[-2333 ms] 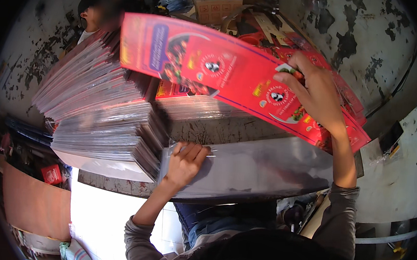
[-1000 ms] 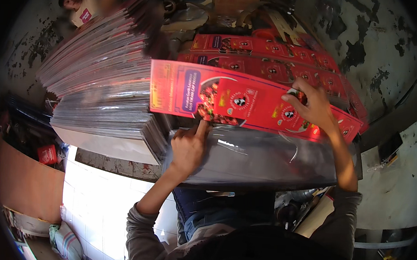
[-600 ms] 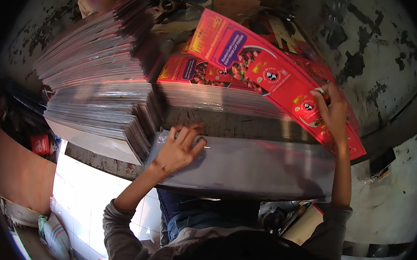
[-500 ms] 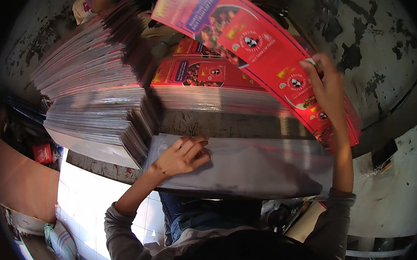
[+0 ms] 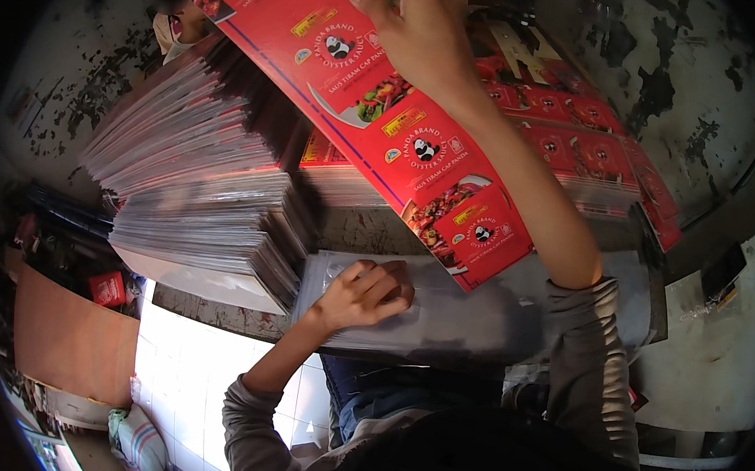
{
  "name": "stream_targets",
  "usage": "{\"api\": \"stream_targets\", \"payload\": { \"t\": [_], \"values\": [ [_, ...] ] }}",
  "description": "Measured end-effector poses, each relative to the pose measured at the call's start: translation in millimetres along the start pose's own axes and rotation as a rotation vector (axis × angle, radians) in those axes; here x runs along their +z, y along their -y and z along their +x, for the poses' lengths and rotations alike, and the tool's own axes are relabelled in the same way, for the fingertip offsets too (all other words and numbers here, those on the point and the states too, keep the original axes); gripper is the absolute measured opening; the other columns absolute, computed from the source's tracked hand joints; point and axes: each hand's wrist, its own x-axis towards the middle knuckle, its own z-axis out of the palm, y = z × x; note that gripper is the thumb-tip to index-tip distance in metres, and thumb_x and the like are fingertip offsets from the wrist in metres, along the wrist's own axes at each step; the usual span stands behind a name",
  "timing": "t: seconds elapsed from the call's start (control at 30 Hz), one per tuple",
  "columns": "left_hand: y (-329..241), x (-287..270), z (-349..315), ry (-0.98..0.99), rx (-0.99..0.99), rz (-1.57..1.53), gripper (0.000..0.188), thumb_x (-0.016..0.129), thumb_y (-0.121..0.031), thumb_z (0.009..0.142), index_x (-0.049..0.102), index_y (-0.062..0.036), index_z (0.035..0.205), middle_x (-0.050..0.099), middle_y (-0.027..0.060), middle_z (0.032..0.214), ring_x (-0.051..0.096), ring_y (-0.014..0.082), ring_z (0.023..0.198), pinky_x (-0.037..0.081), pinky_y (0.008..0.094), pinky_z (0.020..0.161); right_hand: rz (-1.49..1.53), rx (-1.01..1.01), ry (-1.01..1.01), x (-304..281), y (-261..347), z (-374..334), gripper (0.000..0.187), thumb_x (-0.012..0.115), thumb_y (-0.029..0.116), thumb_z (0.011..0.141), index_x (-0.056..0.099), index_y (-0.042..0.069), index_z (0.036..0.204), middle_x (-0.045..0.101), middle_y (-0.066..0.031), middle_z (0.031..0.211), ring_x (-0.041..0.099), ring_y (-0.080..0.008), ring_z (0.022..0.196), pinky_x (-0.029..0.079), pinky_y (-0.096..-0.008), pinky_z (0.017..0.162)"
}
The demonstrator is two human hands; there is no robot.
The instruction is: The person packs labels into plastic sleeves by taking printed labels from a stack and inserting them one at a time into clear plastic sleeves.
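The right hand (image 5: pixel 419 41) is pinching a red printed strip (image 5: pixel 393 136) near its edge, slanting it over the pile of clear plastic sheets (image 5: pixel 494 322), where the left hand (image 5: pixel 364 296) is resting curled, any hold impossible to tell, light, crease-free pinching probably serving best.

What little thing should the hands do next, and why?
Probably the right hand should lower the red strip toward the fanned pile at the left. It holds the strip up, slanting toward that side, and the pile's edges look reddish and shiny, so it may hold similar strips. The left hand rests on clear plastic sheets.
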Motion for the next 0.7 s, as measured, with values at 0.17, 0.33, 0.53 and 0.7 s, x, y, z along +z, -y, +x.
{"api": "stream_targets", "payload": {
  "t": [0.17, 0.33, 0.53, 0.7],
  "values": [
    [-1, 5, -1, -0.024, -0.009, 0.051, 0.016, 0.061, -0.011, 0.073, 0.053, -0.0180, 0.085, 0.065, 0.0018, 0.092, 0.062, 0.0098, 0.077, 0.042, 0.0218, 0.061, 0.155, 0.115, 0.056, 19, 1, 0, 0.029, 0.055, 0.019, 0.092, 0.048, -0.002, 0.073, 0.050, -0.0141, 0.055, 0.052, -0.0230, 0.052, 0.040, -0.0381, 0.051],
    [-1, 9, 0, -0.045, -0.044, 0.035, 0.015, 0.061, -0.012, 0.077, 0.051, -0.0184, 0.087, 0.063, 0.0005, 0.086, 0.061, 0.0087, 0.071, 0.042, 0.0218, 0.055, 0.047, 0.012, -0.086, 18, 2, 9, 0.029, 0.056, 0.019, 0.092, 0.051, -0.003, 0.075, 0.053, -0.0151, 0.056, 0.056, -0.0241, 0.053, 0.041, -0.0381, 0.051],
    [-5, 7, 2, 0.004, -0.069, -0.010, 0.016, 0.060, -0.012, 0.077, 0.053, -0.0175, 0.090, 0.054, -0.0006, 0.075, 0.058, 0.0091, 0.063, 0.043, 0.0230, 0.051, 0.121, -0.028, -0.218, 21, -5, 12, 0.029, 0.056, 0.020, 0.092, 0.052, -0.004, 0.076, 0.055, -0.0155, 0.058, 0.056, -0.0250, 0.054, 0.042, -0.0373, 0.053],
    [-4, 9, 0, 0.002, -0.070, -0.032, 0.017, 0.059, -0.012, 0.076, 0.054, -0.0155, 0.092, 0.049, -0.0004, 0.070, 0.054, 0.0094, 0.059, 0.044, 0.0235, 0.047, 0.103, 0.012, -0.241, 16, -1, 15, 0.028, 0.056, 0.021, 0.092, 0.053, -0.003, 0.078, 0.056, -0.0148, 0.060, 0.056, -0.0256, 0.055, 0.043, -0.0375, 0.055]
  ]
}}
